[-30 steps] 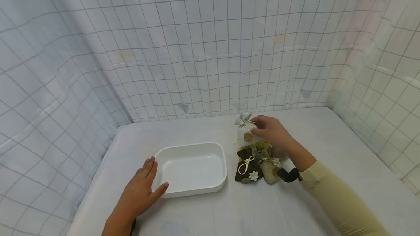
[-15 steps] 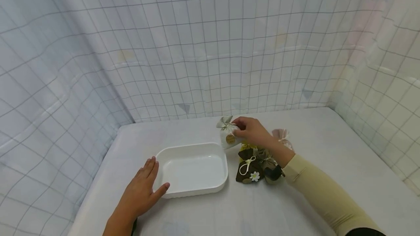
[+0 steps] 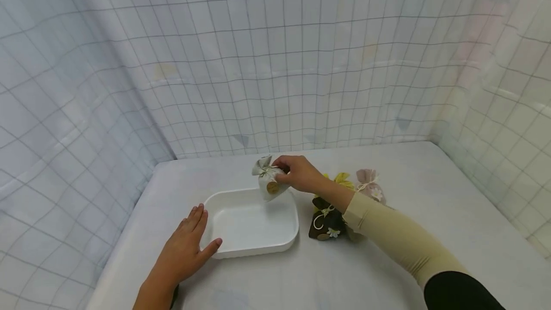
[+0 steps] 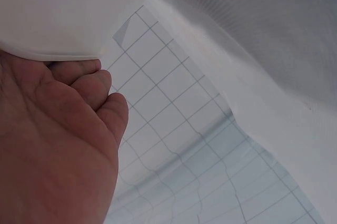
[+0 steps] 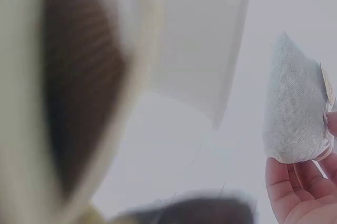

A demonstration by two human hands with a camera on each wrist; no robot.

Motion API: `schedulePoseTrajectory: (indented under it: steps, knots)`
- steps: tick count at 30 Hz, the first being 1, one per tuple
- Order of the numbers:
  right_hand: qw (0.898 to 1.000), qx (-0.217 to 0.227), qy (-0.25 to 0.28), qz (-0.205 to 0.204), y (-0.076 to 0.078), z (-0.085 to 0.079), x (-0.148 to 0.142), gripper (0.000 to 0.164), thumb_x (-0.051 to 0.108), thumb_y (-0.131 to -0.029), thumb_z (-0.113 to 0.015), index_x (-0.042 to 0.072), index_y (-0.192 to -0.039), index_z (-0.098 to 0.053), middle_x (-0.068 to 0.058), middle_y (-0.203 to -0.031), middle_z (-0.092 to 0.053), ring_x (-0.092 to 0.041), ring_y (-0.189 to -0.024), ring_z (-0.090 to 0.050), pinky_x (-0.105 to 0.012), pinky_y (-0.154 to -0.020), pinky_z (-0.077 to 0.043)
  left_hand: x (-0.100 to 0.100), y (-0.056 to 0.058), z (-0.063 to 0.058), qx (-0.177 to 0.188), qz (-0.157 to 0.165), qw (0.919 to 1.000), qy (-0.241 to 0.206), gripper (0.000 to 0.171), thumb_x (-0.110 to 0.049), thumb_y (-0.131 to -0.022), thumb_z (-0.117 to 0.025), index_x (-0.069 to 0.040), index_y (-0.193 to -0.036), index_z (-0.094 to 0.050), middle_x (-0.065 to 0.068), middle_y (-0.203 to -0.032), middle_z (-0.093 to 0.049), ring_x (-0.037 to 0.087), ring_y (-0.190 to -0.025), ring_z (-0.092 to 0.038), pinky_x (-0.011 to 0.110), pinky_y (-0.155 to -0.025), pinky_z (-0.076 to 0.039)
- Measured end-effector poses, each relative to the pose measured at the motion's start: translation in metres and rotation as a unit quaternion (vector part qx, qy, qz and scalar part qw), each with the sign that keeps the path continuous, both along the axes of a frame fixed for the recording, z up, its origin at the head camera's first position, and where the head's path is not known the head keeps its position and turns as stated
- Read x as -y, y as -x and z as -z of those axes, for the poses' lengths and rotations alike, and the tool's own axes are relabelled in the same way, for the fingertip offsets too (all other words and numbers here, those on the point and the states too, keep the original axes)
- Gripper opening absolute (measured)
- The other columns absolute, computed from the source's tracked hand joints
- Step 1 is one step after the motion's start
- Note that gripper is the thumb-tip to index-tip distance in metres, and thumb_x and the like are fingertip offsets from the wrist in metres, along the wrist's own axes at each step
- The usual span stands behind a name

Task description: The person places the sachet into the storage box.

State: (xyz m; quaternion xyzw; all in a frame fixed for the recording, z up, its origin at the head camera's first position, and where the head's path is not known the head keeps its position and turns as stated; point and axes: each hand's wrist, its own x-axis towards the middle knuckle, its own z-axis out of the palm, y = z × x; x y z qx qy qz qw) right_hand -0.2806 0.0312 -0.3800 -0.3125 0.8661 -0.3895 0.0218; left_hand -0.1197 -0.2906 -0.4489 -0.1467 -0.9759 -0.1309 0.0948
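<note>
In the head view my right hand (image 3: 298, 173) pinches a small white drawstring pouch (image 3: 266, 189) with a round tan tag. The pouch is above the back right part of a white oval-cornered tray (image 3: 254, 252). From the right wrist, the pouch's woven cloth (image 5: 296, 108) shows, with thumb and fingers at its gathered end. My left hand (image 3: 182, 248) lies at the tray's left end, fingers straight along the rim and thumb spread over the near corner. The left wrist view shows the left fingers (image 4: 92, 89) against the tray's edge.
Right of the tray lies a cluster of pouches: a dark brown pouch (image 3: 323, 226) with a white flower, a yellow pouch (image 3: 343, 179) and a pink pouch (image 3: 369, 185). My right sleeve hides part of it. A grid-patterned curtain (image 3: 275, 85) surrounds the white table (image 3: 292, 286).
My right hand has carried the white pouch leftward from above the other pouches to over the tray, uncovering the pink pouch. The left hand has stayed at the tray.
</note>
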Motion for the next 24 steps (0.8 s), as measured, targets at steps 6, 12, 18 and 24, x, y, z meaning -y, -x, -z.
schedulePoseTrajectory:
  steps: [6, 12, 18, 24]
  knots:
    - [0.999, 0.0, -0.006, -0.04, -0.005, -0.004, 0.032, 0.026, 0.016, -0.092, -0.068, 0.011, -0.117, -0.068, 0.006, -0.096, -0.066, -0.011, -0.085, -0.058, -0.026, -0.074, -0.05, -0.002, 0.001, -0.002, 0.013, -0.008, 0.9999, 0.007, 0.088, -0.056, -0.096, -0.057, 0.01, -0.149, -0.034, 0.023, -0.159, -0.025, 0.038, -0.147, -0.022, 0.06, -0.112, -0.028]
    - [0.997, -0.009, -0.007, -0.077, -0.013, -0.007, 0.059, 0.025, 0.016, -0.092, -0.069, 0.011, -0.117, -0.069, 0.006, -0.096, -0.066, -0.009, -0.086, -0.058, -0.022, -0.074, -0.05, -0.001, 0.001, -0.002, 0.026, -0.02, 0.9994, 0.011, 0.088, -0.057, -0.095, -0.057, 0.009, -0.149, -0.034, 0.022, -0.16, -0.024, 0.039, -0.147, -0.022, 0.059, -0.113, -0.026]
    - [0.994, -0.021, -0.021, -0.108, -0.01, -0.004, 0.072, 0.024, 0.015, -0.093, -0.069, 0.012, -0.117, -0.069, 0.007, -0.099, -0.067, -0.007, -0.086, -0.057, -0.021, -0.075, -0.049, -0.001, 0.0, 0.0, 0.023, -0.016, 0.9996, 0.009, 0.088, -0.057, -0.096, -0.056, 0.01, -0.149, -0.034, 0.023, -0.159, -0.024, 0.04, -0.146, -0.023, 0.06, -0.113, -0.026]
    - [0.991, -0.026, -0.028, -0.125, -0.004, -0.01, 0.079, 0.026, 0.014, -0.092, -0.068, 0.011, -0.118, -0.069, 0.006, -0.099, -0.067, -0.009, -0.085, -0.057, -0.022, -0.075, -0.049, 0.001, 0.0, 0.0, 0.02, -0.017, 0.9996, 0.01, 0.088, -0.058, -0.096, -0.055, 0.01, -0.149, -0.035, 0.022, -0.159, -0.025, 0.039, -0.147, -0.022, 0.06, -0.113, -0.026]
